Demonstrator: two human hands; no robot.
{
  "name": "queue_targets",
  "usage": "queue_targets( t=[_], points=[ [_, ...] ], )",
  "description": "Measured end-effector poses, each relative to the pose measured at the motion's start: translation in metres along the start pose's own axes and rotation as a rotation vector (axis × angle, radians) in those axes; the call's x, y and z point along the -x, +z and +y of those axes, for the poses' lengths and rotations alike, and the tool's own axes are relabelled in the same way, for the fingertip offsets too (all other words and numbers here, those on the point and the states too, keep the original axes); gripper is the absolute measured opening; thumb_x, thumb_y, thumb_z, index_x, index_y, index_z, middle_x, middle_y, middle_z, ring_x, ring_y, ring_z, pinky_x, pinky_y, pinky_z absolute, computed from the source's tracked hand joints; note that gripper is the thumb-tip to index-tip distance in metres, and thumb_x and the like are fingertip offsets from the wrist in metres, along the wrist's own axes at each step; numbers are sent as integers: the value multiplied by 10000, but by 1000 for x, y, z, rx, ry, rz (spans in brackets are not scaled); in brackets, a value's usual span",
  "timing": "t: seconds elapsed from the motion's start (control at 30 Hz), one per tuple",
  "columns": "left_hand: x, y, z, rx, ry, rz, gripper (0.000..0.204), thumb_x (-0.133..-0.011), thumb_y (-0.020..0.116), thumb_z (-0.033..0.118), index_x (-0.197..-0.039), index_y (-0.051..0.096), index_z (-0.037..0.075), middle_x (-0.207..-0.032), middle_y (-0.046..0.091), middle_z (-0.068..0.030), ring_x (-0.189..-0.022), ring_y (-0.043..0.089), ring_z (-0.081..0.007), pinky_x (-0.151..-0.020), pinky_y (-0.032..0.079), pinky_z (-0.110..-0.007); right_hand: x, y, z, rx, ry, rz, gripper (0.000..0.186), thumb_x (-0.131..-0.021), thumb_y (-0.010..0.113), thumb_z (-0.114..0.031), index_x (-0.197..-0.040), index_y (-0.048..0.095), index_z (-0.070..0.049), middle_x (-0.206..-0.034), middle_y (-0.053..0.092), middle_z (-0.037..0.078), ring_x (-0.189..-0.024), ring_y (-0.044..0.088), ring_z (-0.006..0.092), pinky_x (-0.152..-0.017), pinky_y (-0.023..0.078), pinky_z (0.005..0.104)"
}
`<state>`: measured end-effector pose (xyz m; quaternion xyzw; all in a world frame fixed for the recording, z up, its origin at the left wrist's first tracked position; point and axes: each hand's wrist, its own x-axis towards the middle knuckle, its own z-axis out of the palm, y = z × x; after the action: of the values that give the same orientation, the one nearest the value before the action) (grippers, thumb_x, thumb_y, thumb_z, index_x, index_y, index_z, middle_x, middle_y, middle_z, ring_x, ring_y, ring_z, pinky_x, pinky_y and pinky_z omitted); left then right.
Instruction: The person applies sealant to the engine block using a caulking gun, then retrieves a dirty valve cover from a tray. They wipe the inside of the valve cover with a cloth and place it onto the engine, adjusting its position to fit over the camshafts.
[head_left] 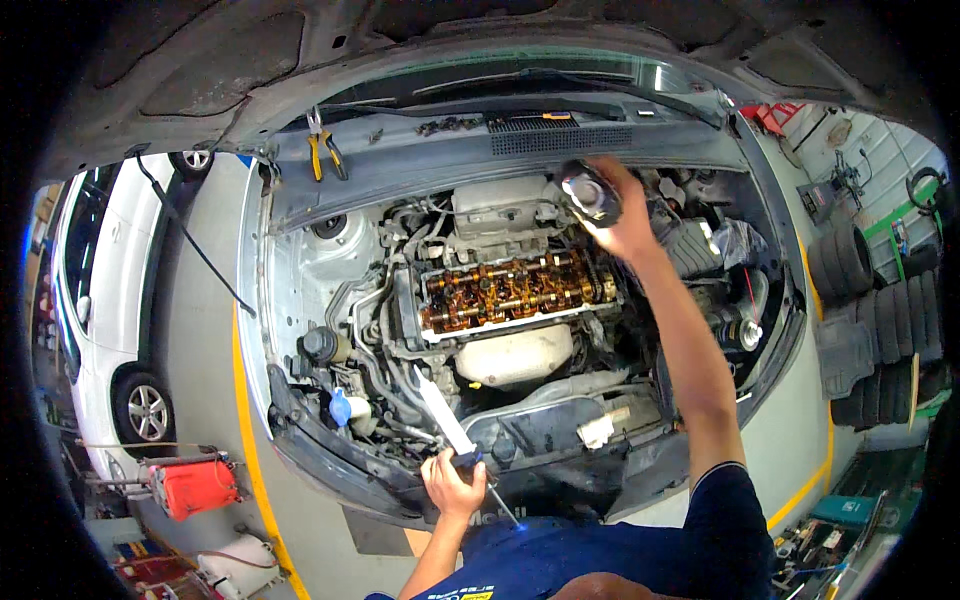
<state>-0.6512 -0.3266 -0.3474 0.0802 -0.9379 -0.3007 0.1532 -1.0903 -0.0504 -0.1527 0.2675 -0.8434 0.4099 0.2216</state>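
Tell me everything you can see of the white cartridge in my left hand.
The white cartridge is a slim, plastic-looking tube with a narrow nozzle. Its base sits in a dark dispenser with a thin rod, gripped by your left hand. It slants forward and leftward; whether its tip touches the hoses is unclear.

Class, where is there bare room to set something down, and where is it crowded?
Bare: the dark grey plastic cowl between the yellow-handled pliers and black slotted vent; the grey floor between the white car and painted yellow line. Crowded: around the exposed brown-stained metal camshafts, and around the white tube in the left hand.
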Motion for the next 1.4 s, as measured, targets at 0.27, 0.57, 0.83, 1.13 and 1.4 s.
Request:
queue_targets(
  t=[0.27, 0.57, 0.83, 1.13, 1.4],
  points=[
    [6, 9, -10, -25, -105, -71, 688, -833, 779, 437, -1271, 571, -52, -1126, 638, -255, -1100, 548, -485, -1037, 420, -588, -163, 35, 120, -313, 299, -382, 320, -934, 834, -188, -1214, 738, -67, -1165, 755, 113, -1027, 732, 237, -910, 630, 393],
    [16, 15, -17, -96, -172, -85, 757, -894, 710, 573, -1266, 568, -70, -1144, 594, -275, -1121, 518, -480, -1000, 422, -591, -221, 60, 147, -329, 381, -495, 528, -988, 768, -335, -1442, 624, -109, -1324, 690, 86, -1186, 650, 196, -1021, 558, 411],
    [17, 17, -15, -77, -190, -54, 736, -871, 725, 569, -1224, 581, -60, -1106, 610, -262, -1092, 534, -487, -1016, 426, -588, -229, 74, 178, -47, 316, -647, 664, -946, 818, -379, -1483, 527, -118, -1476, 549, 143, -1385, 477, 285, -1165, 425, 456],
    [12, 16, -13, -81, -170, -54, 715, -865, 734, 527, -1246, 586, -59, -1135, 618, -251, -1095, 532, -476, -1010, 430, -567, -195, 60, 135, -39, -10, -290, 246, -936, 801, -294, -1094, 748, -113, -1045, 763, 44, -976, 674, 200, -893, 551, 376],
    [12, 15, -13, -96, -139, -58, 705, -869, 733, 510, -1252, 584, -62, -1154, 619, -251, -1086, 540, -477, -1013, 428, -570, -185, 59, 120, 46, 41, -209, 258, -938, 804, -300, -1099, 752, -104, -1059, 775, 71, -1004, 698, 213, -932, 561, 385]
  ],
)
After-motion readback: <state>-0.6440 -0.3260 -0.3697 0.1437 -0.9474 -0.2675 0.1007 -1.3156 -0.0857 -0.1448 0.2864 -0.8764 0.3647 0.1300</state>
